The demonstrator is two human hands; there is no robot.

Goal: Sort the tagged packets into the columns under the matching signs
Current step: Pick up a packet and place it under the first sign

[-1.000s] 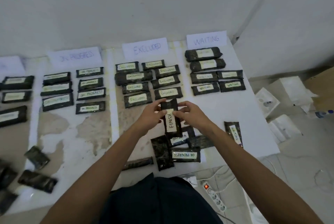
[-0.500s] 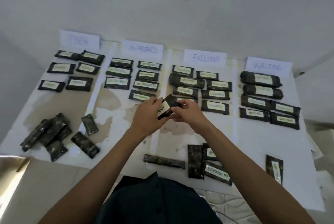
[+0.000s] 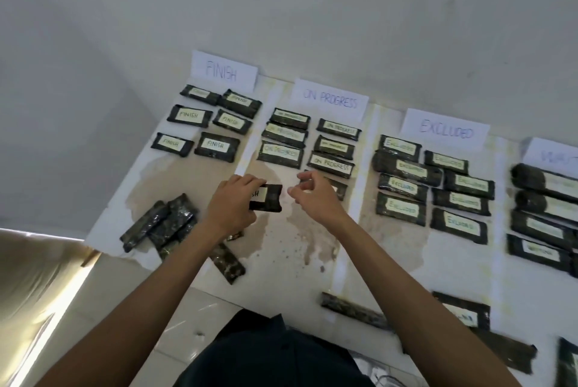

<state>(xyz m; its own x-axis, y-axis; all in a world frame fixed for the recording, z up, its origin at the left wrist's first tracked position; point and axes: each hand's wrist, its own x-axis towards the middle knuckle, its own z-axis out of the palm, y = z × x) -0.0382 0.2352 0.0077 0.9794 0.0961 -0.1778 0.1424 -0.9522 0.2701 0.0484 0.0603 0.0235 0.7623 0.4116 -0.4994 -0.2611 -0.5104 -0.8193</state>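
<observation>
Head view: four paper signs stand along the far edge of the table (image 3: 275, 249). The FINISH sign (image 3: 224, 71) is at the left; to its right come the ON PROGRESS sign (image 3: 330, 101), the EXCLUDED sign (image 3: 445, 131) and, farthest from it, a fourth sign (image 3: 555, 155) cut by the frame edge.

Just below the FINISH sign lie six FINISH packets (image 3: 187, 114), two across and three deep. To the right of the FINISH sign, seven ON PROGRESS packets (image 3: 331, 163) lie in rows, one partly hidden by the right hand. Farther right are eight EXCLUDED packets (image 3: 458, 225). Farthest right are at least four packets (image 3: 542, 230) with blurred tags.

The left hand (image 3: 230, 205) grips the held packet (image 3: 267, 201), below the FINISH sign and slightly right of it, past the six. Its tag shows only "SH". The right hand (image 3: 316, 199), farther right of the sign, holds nothing, its fingers loosely curled.

An untagged pile (image 3: 165, 224) lies well below the FINISH sign, to its left; I cannot count it.
</observation>
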